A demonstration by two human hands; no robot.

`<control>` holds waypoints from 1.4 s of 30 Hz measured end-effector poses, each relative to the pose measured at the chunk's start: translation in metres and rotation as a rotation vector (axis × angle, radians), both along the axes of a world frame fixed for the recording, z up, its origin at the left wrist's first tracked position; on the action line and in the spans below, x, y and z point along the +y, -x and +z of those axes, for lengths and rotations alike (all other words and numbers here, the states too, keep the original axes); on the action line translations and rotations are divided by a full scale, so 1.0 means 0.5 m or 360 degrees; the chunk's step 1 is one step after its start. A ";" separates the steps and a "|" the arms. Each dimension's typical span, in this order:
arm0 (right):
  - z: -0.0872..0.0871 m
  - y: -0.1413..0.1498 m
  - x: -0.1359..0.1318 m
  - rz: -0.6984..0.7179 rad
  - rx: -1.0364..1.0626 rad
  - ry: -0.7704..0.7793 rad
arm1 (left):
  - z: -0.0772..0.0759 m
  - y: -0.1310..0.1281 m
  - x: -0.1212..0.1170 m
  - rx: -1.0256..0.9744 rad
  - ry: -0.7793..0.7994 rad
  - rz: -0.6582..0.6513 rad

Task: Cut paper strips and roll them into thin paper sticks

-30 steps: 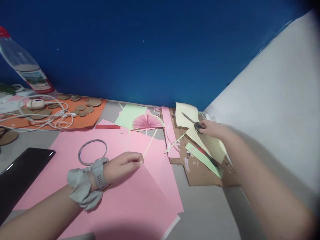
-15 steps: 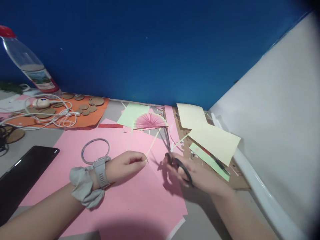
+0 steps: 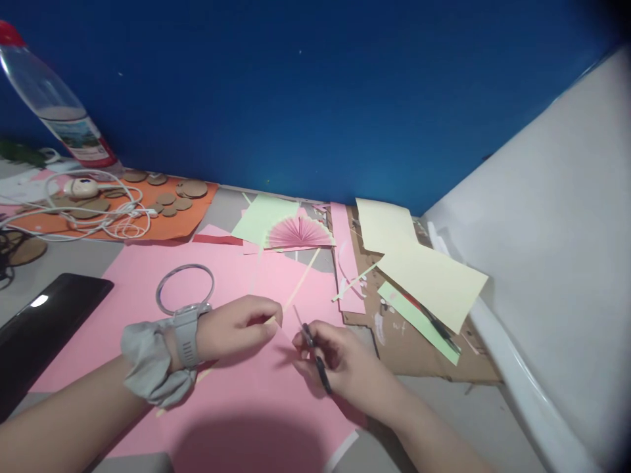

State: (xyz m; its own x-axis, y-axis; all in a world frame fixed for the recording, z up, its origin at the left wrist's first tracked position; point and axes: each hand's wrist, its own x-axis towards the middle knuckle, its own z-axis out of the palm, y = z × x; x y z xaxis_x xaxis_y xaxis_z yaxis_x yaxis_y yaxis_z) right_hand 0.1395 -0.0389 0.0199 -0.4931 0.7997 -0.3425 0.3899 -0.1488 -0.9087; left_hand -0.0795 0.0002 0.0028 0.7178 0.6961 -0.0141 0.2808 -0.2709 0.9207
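My left hand (image 3: 239,328), with a grey watch (image 3: 186,335) and a grey scrunchie (image 3: 150,361) on its wrist, pinches a thin pale yellow paper strip (image 3: 302,281). One end of the strip slants up toward a pleated pink paper fan (image 3: 300,233); pale yellow bits also show below the wrist. My right hand (image 3: 345,364) has its fingers in the handles of black-handled scissors (image 3: 321,376). Their blades point up and left, close to the strip by my left fingertips. Whether the blades touch it, I cannot tell. Beneath both hands lies a large pink sheet (image 3: 236,420).
On the left are a black phone (image 3: 49,335), a grey ring (image 3: 158,295), white cables (image 3: 123,226), cardboard discs (image 3: 191,189) on orange paper (image 3: 197,213) and a bottle (image 3: 73,131). Cream sheets (image 3: 434,282) and a green strip (image 3: 424,325) lie on cardboard (image 3: 409,358) at right.
My right hand has brought the scissors down and left, closer to my left hand. My left hand has shifted slightly left, still pinching the strip. The view has moved a little.
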 end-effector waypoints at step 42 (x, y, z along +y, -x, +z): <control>0.037 -0.017 0.000 0.0130 -0.0414 0.0555 | 0.010 -0.017 -0.010 -0.0303 0.0510 0.0120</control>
